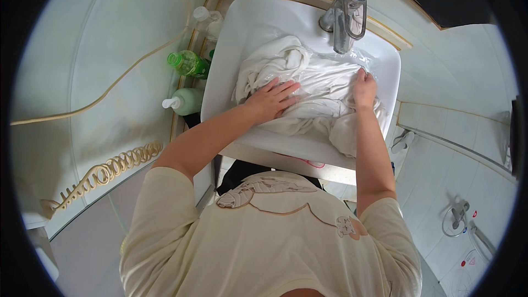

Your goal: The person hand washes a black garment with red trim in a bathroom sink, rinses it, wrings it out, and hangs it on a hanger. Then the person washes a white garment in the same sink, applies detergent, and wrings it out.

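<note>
A wet white cloth garment [324, 80] lies bunched and twisted in the white sink [250, 19], with water around it. My left hand [272, 100] rests on the cloth near the sink's middle, its fingers spread and stretched out. On the right side, my right hand [364, 88] is closed on the cloth's edge, knuckles up. The metal faucet [345, 16] stands at the back of the sink, its spout above the cloth. Whether water runs from it I cannot tell. The cloth's underside and the drain are hidden.
Along the sink's left side stand a clear bottle [208, 21], a green bottle [188, 64] and a pale green pump bottle [186, 101]. A coiled cream cord [110, 170] hangs at the left wall. A shower fitting [457, 213] is at the lower right.
</note>
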Motion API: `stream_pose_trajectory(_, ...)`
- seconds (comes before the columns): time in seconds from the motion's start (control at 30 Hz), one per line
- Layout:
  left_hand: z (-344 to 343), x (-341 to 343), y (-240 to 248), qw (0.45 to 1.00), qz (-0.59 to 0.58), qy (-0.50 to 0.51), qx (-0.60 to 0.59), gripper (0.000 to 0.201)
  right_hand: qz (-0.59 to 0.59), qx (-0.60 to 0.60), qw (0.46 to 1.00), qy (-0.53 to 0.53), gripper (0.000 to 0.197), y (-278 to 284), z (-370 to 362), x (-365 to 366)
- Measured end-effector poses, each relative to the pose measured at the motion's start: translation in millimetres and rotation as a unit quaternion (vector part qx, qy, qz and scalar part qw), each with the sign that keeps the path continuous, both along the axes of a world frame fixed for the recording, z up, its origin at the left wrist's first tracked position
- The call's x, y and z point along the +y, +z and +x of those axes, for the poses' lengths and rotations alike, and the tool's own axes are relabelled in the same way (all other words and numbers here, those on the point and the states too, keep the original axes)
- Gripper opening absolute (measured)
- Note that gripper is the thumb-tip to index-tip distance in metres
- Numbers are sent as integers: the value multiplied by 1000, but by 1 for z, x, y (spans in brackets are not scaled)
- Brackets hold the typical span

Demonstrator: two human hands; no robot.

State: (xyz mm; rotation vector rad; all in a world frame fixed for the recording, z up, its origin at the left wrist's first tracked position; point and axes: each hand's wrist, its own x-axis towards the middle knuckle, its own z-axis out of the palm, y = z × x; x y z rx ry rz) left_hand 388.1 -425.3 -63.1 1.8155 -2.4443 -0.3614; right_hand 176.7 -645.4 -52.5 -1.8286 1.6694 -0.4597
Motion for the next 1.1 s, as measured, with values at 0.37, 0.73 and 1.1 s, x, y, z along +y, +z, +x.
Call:
stream_pose_trajectory(0.37, 9, -2, 7, 886, -98, 448, 64, 77, -224, 41, 887, 401, 60, -2, 80, 107)
stream_pose_trajectory(0.73, 18, -20, 28, 561, 109, 555, 604, 70, -39, -236, 949, 207, 52, 5, 96, 124)
stream_pose_trajectory(1.1, -27, -33, 40, 457, 89, 528, 711, 33, 48, -109, 983, 141, 20, 71, 116, 118)
